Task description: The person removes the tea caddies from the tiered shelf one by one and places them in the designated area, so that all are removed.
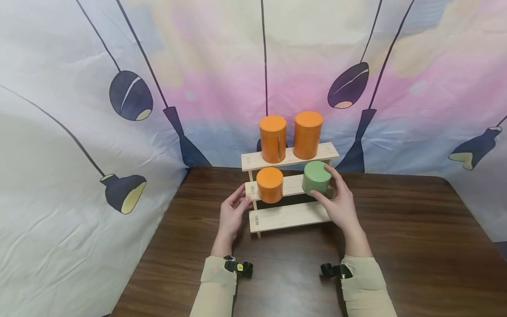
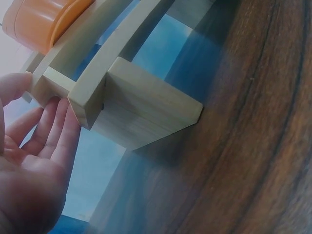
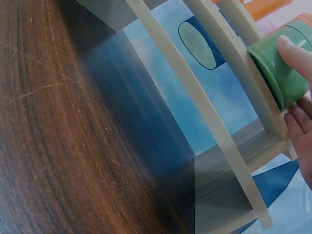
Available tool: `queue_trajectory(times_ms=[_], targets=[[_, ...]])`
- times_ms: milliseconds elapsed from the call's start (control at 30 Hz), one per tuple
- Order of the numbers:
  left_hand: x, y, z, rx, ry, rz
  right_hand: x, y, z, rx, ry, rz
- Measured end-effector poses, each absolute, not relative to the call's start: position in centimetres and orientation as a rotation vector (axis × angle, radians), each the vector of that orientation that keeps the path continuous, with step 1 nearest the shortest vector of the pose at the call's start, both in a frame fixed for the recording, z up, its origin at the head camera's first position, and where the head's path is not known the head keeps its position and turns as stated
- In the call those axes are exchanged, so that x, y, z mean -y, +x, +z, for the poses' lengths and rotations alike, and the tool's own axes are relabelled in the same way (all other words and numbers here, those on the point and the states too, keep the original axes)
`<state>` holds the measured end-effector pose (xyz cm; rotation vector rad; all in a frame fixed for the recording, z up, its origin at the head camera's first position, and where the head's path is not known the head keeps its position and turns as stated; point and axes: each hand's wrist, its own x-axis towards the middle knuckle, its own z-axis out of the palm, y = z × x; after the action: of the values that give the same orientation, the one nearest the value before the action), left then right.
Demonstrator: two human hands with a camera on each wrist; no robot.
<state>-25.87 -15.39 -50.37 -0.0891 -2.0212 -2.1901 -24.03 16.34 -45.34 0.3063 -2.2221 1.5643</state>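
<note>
A three-tier wooden stepped stand (image 1: pixel 291 216) stands on the table. My right hand (image 1: pixel 343 208) grips a short green tin (image 1: pixel 316 177) at the right end of the middle tier, thumb on its near side and fingers around the right. In the right wrist view the tin's base is right at the tier's edge. My left hand (image 1: pixel 233 215) holds the left end of the middle tier; in the left wrist view the thumb is at the board's end and the fingers reach under it. Beside that hand, a short orange tin (image 1: pixel 270 186) sits on the same tier.
On the top tier are two tall orange tins, a left one (image 1: pixel 272 140) and a right one (image 1: pixel 307 135). The dark wooden table (image 1: pixel 416 246) extends to both sides. A fabric backdrop (image 1: pixel 222 57) printed with lamps hangs close behind the stand.
</note>
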Motion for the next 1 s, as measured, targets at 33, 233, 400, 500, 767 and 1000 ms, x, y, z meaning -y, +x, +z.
queue_trajectory(times_ms=[33,233,400,500,767,1000], targets=[[15.4,-25.9,-50.4,2.023,-0.088,-2.187,-16.3,-24.0,-45.2,2.222,0.306,1.563],[15.4,-25.9,-50.5,2.036,-0.086,-2.172,-16.2,-23.7,-44.6,2.221,0.308,1.566],[15.4,-25.9,-50.6,2.037,-0.092,-2.169,-16.2,-23.7,-44.6,2.216,0.316,1.572],[15.5,-25.9,-50.6,2.041,-0.099,-2.165,-16.6,-24.5,-45.7,2.224,0.309,1.556],[15.5,-25.9,-50.5,2.066,-0.098,-2.151,-17.4,-25.4,-47.0,2.228,0.321,1.549],[15.5,-25.9,-50.5,2.053,-0.096,-2.170,-17.4,-25.1,-46.5,2.245,0.305,1.515]])
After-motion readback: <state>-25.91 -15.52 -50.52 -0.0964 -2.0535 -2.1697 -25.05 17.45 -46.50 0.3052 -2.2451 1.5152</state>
